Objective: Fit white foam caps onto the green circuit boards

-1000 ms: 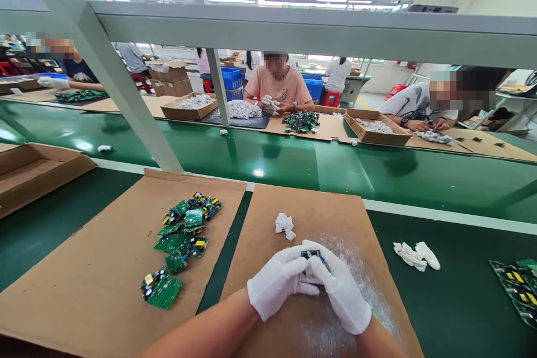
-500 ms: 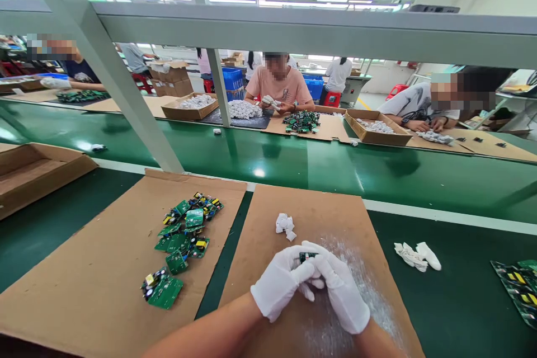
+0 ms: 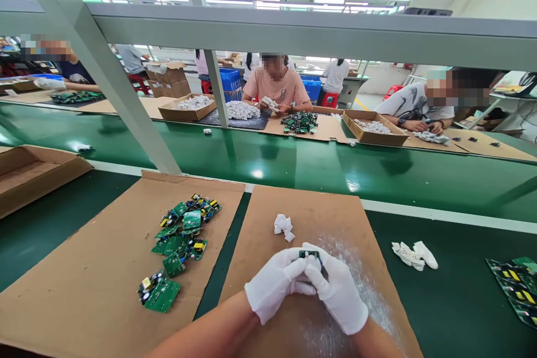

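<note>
Small green circuit board [image 3: 314, 254] w/ tiny components, held btwn white-knit-gloved left hand [image 3: 274, 279] & right hand [image 3: 338, 291], over flat brown cardboard sheet [image 3: 327, 210].
Board is gripped from both sides: both hands are closed on it, its near edge partly covered by the gloves; contact on the underside is hidden & can't be told. Step in hand is judged to be fine two-handed work on this one pc.; for the next move, a steady hold by one hand w/ the other freed is prob. called for. White crumpled lumps [image 3: 284, 226] are seen on same sheet, just beyond the hands; a loose pile of green boards [image 3: 176, 245] w/ yellow & black components is laid on a second cardboard sheet [image 3: 104, 257], to the left.
</note>
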`<state>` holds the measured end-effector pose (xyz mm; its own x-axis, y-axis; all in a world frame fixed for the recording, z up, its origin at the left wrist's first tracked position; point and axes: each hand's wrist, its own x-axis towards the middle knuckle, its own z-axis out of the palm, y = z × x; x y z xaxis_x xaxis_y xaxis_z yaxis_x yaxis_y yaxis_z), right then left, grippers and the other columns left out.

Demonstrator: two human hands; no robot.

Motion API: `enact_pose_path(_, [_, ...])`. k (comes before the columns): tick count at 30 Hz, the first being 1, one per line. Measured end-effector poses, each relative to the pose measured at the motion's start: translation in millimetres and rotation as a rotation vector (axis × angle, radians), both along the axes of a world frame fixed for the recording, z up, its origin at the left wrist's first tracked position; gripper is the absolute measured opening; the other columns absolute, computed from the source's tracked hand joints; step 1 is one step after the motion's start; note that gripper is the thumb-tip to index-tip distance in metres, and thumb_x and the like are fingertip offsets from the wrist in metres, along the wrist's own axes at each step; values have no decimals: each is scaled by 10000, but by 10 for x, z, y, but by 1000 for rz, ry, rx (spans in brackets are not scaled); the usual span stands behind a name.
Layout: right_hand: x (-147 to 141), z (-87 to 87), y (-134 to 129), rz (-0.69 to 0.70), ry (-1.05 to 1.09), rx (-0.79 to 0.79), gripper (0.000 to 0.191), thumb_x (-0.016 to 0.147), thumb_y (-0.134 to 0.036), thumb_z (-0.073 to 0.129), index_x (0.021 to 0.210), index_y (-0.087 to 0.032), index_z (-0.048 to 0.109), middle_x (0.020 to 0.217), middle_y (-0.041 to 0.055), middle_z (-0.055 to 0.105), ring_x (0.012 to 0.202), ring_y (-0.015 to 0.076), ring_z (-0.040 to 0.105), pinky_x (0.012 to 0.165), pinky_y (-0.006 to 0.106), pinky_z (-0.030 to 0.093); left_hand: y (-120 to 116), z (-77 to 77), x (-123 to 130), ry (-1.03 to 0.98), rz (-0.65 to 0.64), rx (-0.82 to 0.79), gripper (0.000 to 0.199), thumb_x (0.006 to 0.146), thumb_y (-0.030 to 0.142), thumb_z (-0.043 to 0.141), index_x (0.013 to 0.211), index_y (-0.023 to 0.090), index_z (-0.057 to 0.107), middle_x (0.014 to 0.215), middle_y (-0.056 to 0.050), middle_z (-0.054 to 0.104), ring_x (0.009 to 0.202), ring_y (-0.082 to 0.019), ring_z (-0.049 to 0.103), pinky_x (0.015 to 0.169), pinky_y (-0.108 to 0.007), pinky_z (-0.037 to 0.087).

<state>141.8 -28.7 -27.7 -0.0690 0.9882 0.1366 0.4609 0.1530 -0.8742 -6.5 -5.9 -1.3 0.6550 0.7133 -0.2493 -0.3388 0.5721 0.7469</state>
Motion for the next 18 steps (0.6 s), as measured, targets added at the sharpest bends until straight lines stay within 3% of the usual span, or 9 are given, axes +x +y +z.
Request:
enact_pose_path(5, [-17, 11, 2, 103, -78, 16, 407, 845, -382, 455, 1206, -208, 523, 1056, 69, 673, 948, 229, 629, 829, 336, 504, 4, -80, 12, 28, 50, -23, 240, 787, 351, 553, 796, 112, 557, 679, -32, 543, 562, -76, 543, 563, -200, 480])
enact_pose_path(8, [-33, 32, -7, 61, -155, 29, 382, 844, -362, 460, 1193, -226, 535, 974, 71, 695, 847, 230, 651, 765, 337, 517, 8, -104, 11, 38, 68, -19, 248, 775, 356, 569, 804, 110, 555, 677, -35, 547, 566, -84, 546, 585, -229, 498])
enact_pose_path(13, [26, 49, 8, 215, 122, -16, 433, 880, -425, 377, 1239, -215, 495, 1081, 63, 654, 977, 228, 606, 880, 350, 474, 19, -50, 6, 11, 53, -82, 285, 764, 398, 581, 781, 116, 553, 673, -27, 538, 563, -82, 556, 524, -182, 464])
enact_pose_path(16, [40, 43, 16, 211, 196, -74, 413, 903, -409, 352, 1246, -218, 480, 1142, 56, 625, 1038, 215, 573, 919, 343, 444, 26, -24, 16, 17, 46, -118, 310, 731, 430, 608, 782, 130, 545, 731, -38, 563, 651, -130, 611, 522, -193, 472])
enact_pose_path(18, [26, 29, 19, 191, 174, -64, 382, 901, -398, 372, 1223, -236, 495, 1129, 44, 631, 1043, 207, 571, 916, 330, 442, 27, -23, 29, 67, 47, -61, 312, 710, 410, 639, 813, 131, 546, 749, -46, 579, 665, -141, 620, 523, -198, 477])
